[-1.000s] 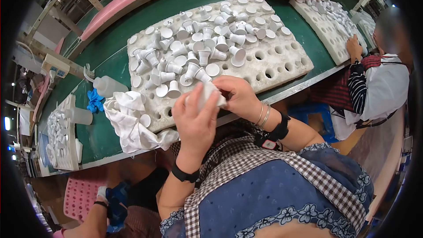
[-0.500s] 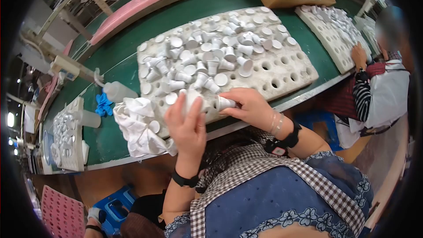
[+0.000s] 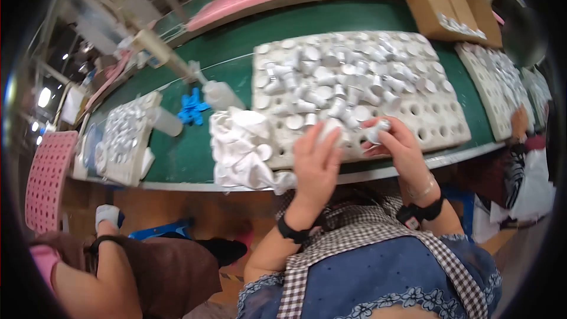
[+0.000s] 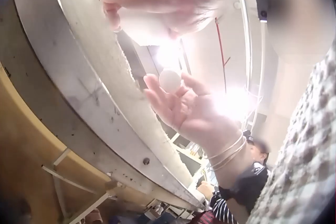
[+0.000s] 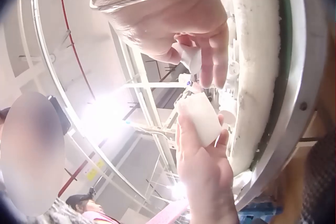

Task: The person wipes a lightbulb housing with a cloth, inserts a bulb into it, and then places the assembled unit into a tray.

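My left hand (image 3: 318, 165) grips a smooth white block (image 5: 199, 120) between thumb and fingers, above the near edge of the foam board (image 3: 440, 130). To its right, my right hand (image 3: 403, 149) holds a small white bell-shaped cup (image 3: 376, 133) in its fingertips. The cup's round pale face (image 4: 170, 81) shows in the left wrist view. Block and cup are apart. Many similar white cups (image 3: 336, 106) lie jumbled on the board just beyond both hands, and bare holes show along its near right side.
A crumpled white cloth (image 3: 239, 148) lies left of the board. Behind it are a squeeze bottle (image 3: 221, 95) and a blue glove (image 3: 192, 108). A cardboard box (image 3: 449, 6) stands at the back right. Other people sit on both sides, beside further loaded boards (image 3: 481, 83).
One second ago both hands were together, the block against the cup; they have since parted. The cup has been turned in my right hand. The head view has swung left.
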Action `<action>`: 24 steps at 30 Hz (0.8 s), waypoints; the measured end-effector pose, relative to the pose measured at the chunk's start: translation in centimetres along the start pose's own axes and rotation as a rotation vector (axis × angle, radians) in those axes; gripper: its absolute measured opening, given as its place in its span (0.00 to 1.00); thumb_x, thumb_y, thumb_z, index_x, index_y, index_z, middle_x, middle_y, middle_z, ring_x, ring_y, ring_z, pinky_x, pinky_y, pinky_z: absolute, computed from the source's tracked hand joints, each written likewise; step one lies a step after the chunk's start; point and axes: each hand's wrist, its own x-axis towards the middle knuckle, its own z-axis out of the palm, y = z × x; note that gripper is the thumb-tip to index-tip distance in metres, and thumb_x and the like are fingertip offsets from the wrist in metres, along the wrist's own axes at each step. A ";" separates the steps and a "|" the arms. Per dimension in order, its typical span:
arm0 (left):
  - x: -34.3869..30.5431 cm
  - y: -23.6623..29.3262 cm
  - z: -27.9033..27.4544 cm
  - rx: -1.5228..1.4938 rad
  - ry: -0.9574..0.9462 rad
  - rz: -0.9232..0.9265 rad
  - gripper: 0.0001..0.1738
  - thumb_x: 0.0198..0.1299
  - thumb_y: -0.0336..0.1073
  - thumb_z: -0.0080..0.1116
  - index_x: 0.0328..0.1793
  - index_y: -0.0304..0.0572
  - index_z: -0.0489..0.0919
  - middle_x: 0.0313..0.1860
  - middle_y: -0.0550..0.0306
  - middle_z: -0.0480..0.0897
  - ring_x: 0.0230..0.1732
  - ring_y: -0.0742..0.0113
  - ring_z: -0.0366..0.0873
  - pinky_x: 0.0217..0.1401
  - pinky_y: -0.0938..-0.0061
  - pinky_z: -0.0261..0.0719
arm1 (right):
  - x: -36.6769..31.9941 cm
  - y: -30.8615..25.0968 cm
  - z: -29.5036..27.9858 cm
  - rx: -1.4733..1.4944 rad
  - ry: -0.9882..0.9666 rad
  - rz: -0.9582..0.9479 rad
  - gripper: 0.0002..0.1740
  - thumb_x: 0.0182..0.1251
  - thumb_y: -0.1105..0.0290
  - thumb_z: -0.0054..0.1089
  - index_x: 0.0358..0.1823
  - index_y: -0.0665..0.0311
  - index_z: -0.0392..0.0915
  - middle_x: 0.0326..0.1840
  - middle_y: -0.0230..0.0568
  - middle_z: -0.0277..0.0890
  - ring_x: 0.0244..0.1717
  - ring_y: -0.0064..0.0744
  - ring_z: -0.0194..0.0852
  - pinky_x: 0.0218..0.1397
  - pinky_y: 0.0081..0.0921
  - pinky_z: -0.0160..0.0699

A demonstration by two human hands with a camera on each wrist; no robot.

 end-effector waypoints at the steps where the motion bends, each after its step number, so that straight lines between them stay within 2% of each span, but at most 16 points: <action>1: 0.0 -0.2 -0.2 -0.004 0.001 -0.023 0.19 0.62 0.35 0.61 0.60 0.47 0.82 0.64 0.45 0.75 0.60 0.46 0.71 0.64 0.56 0.67 | 0.0 0.0 -0.3 -0.065 -0.065 0.057 0.20 0.70 0.75 0.53 0.62 0.68 0.72 0.50 0.36 0.77 0.42 0.19 0.77 0.43 0.19 0.80; 4: -0.1 -0.7 -0.8 -0.004 -0.017 -0.056 0.18 0.64 0.36 0.58 0.60 0.44 0.82 0.64 0.45 0.75 0.61 0.48 0.70 0.65 0.57 0.66 | 0.0 0.9 -0.9 -0.221 -0.151 0.158 0.18 0.67 0.77 0.55 0.59 0.70 0.74 0.46 0.34 0.78 0.36 0.20 0.78 0.40 0.21 0.83; 8: -0.5 0.1 -0.3 -0.161 -0.036 -0.092 0.18 0.63 0.35 0.59 0.59 0.45 0.82 0.65 0.45 0.74 0.61 0.49 0.70 0.64 0.59 0.66 | -0.4 1.2 -0.7 -0.235 -0.199 0.158 0.21 0.65 0.80 0.58 0.59 0.71 0.73 0.42 0.34 0.78 0.33 0.18 0.76 0.37 0.17 0.80; 10: -0.2 1.0 -0.4 0.066 -0.123 0.134 0.18 0.65 0.33 0.57 0.61 0.44 0.81 0.66 0.45 0.73 0.64 0.48 0.70 0.67 0.59 0.66 | -0.5 0.7 -0.4 -0.190 -0.206 0.165 0.21 0.65 0.79 0.59 0.60 0.72 0.73 0.41 0.34 0.78 0.33 0.17 0.76 0.36 0.17 0.79; 11: 0.0 1.5 -0.1 0.056 -0.126 0.206 0.17 0.63 0.34 0.59 0.59 0.47 0.83 0.65 0.44 0.74 0.61 0.46 0.71 0.65 0.58 0.67 | -0.3 0.9 -0.6 -0.227 -0.241 0.172 0.23 0.63 0.77 0.63 0.60 0.73 0.73 0.37 0.34 0.79 0.33 0.20 0.78 0.35 0.19 0.81; 12: 0.3 1.8 0.0 0.058 -0.124 0.205 0.17 0.63 0.34 0.59 0.59 0.47 0.83 0.65 0.44 0.74 0.61 0.46 0.71 0.65 0.58 0.67 | -0.3 0.6 -0.7 -0.228 -0.244 0.173 0.23 0.63 0.77 0.63 0.60 0.73 0.73 0.37 0.34 0.79 0.33 0.20 0.78 0.35 0.19 0.81; 14: 0.8 2.1 0.4 0.085 -0.156 0.309 0.16 0.60 0.36 0.62 0.56 0.52 0.85 0.64 0.45 0.74 0.59 0.47 0.70 0.62 0.56 0.68 | -0.4 -0.3 -0.8 -0.637 -0.325 0.061 0.20 0.65 0.75 0.63 0.57 0.72 0.74 0.37 0.33 0.78 0.34 0.19 0.78 0.36 0.18 0.82; 15: 1.2 1.6 0.3 0.103 -0.147 0.314 0.16 0.60 0.35 0.62 0.55 0.51 0.85 0.63 0.45 0.75 0.58 0.46 0.71 0.62 0.56 0.68 | -0.6 -0.4 -0.8 -0.640 -0.327 0.062 0.20 0.65 0.75 0.63 0.57 0.72 0.74 0.37 0.33 0.78 0.34 0.19 0.78 0.36 0.18 0.82; 17: 1.5 0.5 0.0 0.117 -0.123 0.248 0.17 0.60 0.34 0.62 0.56 0.51 0.85 0.63 0.45 0.75 0.58 0.46 0.71 0.62 0.56 0.68 | -1.2 -0.4 -1.0 -0.076 -0.354 0.247 0.14 0.70 0.71 0.59 0.51 0.72 0.76 0.39 0.32 0.78 0.35 0.17 0.77 0.37 0.19 0.84; 18: 1.7 0.0 -0.2 0.132 -0.099 0.187 0.17 0.60 0.34 0.62 0.56 0.51 0.85 0.63 0.45 0.75 0.58 0.46 0.71 0.62 0.56 0.68 | -1.2 -0.6 -1.2 -0.076 -0.353 0.248 0.14 0.70 0.71 0.59 0.51 0.72 0.76 0.39 0.32 0.78 0.35 0.17 0.77 0.37 0.19 0.84; 20: 1.5 0.1 -0.5 0.095 -0.070 0.149 0.17 0.59 0.33 0.62 0.56 0.50 0.84 0.63 0.44 0.75 0.59 0.45 0.71 0.62 0.56 0.68 | -1.3 -0.7 -1.6 -0.009 -0.377 0.280 0.15 0.75 0.63 0.54 0.47 0.70 0.76 0.39 0.33 0.77 0.33 0.16 0.75 0.38 0.22 0.86; 22: 1.4 1.2 -0.6 0.066 -0.018 0.223 0.17 0.59 0.34 0.62 0.56 0.51 0.85 0.64 0.45 0.75 0.59 0.46 0.71 0.62 0.57 0.68 | -1.3 0.3 -1.7 0.070 -0.381 0.258 0.17 0.77 0.60 0.51 0.48 0.70 0.76 0.39 0.34 0.77 0.31 0.17 0.74 0.37 0.23 0.87; 24: 1.2 2.0 -0.3 0.106 -0.071 0.287 0.17 0.58 0.34 0.63 0.55 0.52 0.86 0.64 0.46 0.75 0.60 0.46 0.71 0.62 0.57 0.67 | -1.3 1.0 -1.6 0.146 -0.394 0.235 0.19 0.78 0.57 0.49 0.48 0.69 0.76 0.38 0.35 0.76 0.29 0.17 0.73 0.37 0.25 0.87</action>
